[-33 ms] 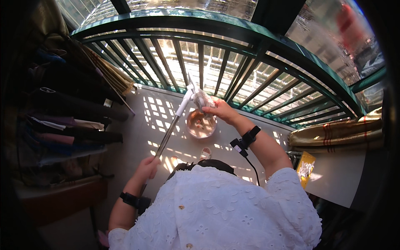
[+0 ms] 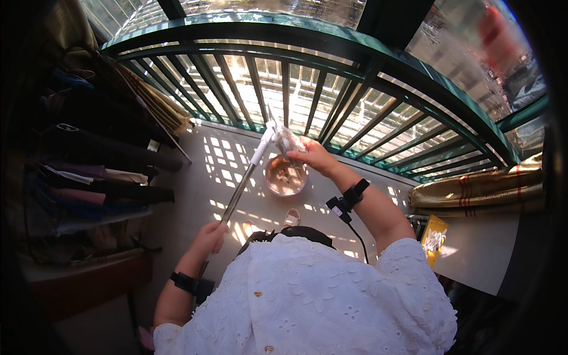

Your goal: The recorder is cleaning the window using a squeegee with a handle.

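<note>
My left hand (image 2: 210, 238) is closed around the metal pole (image 2: 238, 195) of a window squeegee, which slants up and away to the right. At its far end is the white squeegee head (image 2: 271, 132) with a thin blade pointing toward the railing. My right hand (image 2: 310, 156) is closed on the fluffy greyish-white pad (image 2: 286, 142) on the near side of that head. Just below the pad, a round pinkish bucket (image 2: 286, 190) stands on the floor, with small reddish things visible inside. My right fingertips are partly hidden by the pad.
A green metal railing (image 2: 272, 52) curves across the far side, with glass above it. Dark hanging clothes (image 2: 106, 130) fill the left. Gold-coloured curtain cloth (image 2: 473, 194) and a yellow box (image 2: 435, 236) are at the right. A sandalled foot (image 2: 291, 218) stands near the bucket.
</note>
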Motion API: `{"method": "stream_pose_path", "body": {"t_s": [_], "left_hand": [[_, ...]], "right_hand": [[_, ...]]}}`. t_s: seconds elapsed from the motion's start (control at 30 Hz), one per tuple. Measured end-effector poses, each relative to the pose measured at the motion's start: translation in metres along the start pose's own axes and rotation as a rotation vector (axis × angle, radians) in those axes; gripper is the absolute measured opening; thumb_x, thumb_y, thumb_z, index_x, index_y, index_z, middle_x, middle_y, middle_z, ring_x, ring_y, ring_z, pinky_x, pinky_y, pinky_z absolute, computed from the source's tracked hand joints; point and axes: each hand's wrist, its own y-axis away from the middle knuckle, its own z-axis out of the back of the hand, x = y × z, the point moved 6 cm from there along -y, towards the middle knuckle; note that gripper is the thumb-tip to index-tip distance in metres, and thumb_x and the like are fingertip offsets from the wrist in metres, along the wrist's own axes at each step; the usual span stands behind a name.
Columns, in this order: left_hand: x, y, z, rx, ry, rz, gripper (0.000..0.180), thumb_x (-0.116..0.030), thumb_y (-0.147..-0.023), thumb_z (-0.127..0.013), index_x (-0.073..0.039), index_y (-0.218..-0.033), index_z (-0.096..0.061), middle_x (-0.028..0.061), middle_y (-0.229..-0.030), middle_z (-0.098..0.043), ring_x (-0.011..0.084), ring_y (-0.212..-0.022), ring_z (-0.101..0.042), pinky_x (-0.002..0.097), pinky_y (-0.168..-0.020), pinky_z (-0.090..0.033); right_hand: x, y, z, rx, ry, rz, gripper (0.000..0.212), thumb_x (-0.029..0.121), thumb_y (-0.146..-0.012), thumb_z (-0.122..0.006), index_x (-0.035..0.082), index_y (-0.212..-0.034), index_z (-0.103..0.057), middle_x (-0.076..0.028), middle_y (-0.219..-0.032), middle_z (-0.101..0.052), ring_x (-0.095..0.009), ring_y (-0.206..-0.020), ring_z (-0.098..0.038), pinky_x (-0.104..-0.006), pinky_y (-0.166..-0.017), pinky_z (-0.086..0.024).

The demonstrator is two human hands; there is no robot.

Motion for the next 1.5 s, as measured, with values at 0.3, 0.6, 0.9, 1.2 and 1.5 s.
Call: {"method": "stream_pose_path", "body": {"t_s": [0.3,0.6,0.9,1.2,1.5], "left_hand": [[-0.001,-0.009,-0.013,-0.029,-0.092,0.014,0.028,-0.031,-0.093,-0.05,-0.005,-0.083,-0.057,-0.0039,-0.049,-0.039,0.0065,-0.038,-0.034,0.0243,-0.037,-0.026],[-0.014,-0.034,-0.039,-0.109,-0.271,-0.054,0.036,-0.037,-0.093,-0.051,-0.004,-0.083,-0.062,-0.0042,-0.058,-0.049,0.0055,-0.045,-0.039,0.0243,-0.042,-0.032],[-0.001,-0.026,-0.017,0.069,-0.057,0.047,0.028,-0.031,-0.096,-0.046,-0.007,-0.082,-0.052,-0.003,-0.048,-0.034,0.0074,-0.037,-0.03,0.0235,-0.034,-0.022],[0.005,-0.002,0.001,0.251,0.098,0.044,0.032,-0.032,-0.097,-0.044,-0.004,-0.084,-0.051,-0.001,-0.049,-0.036,0.0079,-0.037,-0.031,0.0233,-0.036,-0.024],[0.004,0.021,0.016,0.224,0.029,-0.05,0.026,-0.024,-0.096,-0.046,-0.003,-0.083,-0.054,-0.0026,-0.047,-0.036,0.0073,-0.036,-0.032,0.0231,-0.036,-0.027]], "right_hand": [[-0.015,0.0,0.007,-0.161,-0.11,-0.043,0.047,0.025,-0.078,-0.074,-0.002,-0.112,-0.056,-0.005,-0.1,-0.064,-0.013,-0.086,-0.059,-0.0241,-0.072,-0.048],[-0.001,0.011,0.005,-0.341,0.507,0.137,0.041,0.042,-0.083,-0.064,0.005,-0.1,-0.064,-0.007,-0.086,-0.063,-0.012,-0.08,-0.06,-0.0296,-0.069,-0.048],[0.022,0.029,0.0,0.032,-0.271,-0.054,0.04,0.023,-0.087,-0.059,0.006,-0.122,-0.049,-0.003,-0.102,-0.058,-0.01,-0.089,-0.055,-0.0256,-0.079,-0.047],[0.048,0.022,0.029,0.043,0.043,0.004,0.033,0.002,-0.084,-0.049,0.004,-0.117,-0.05,-0.005,-0.094,-0.057,-0.01,-0.089,-0.056,-0.0247,-0.082,-0.047],[0.074,0.017,0.05,-0.173,0.271,0.113,0.025,0.009,-0.09,-0.047,0.013,-0.115,-0.047,-0.001,-0.083,-0.058,-0.01,-0.07,-0.056,-0.0231,-0.06,-0.047]]}}
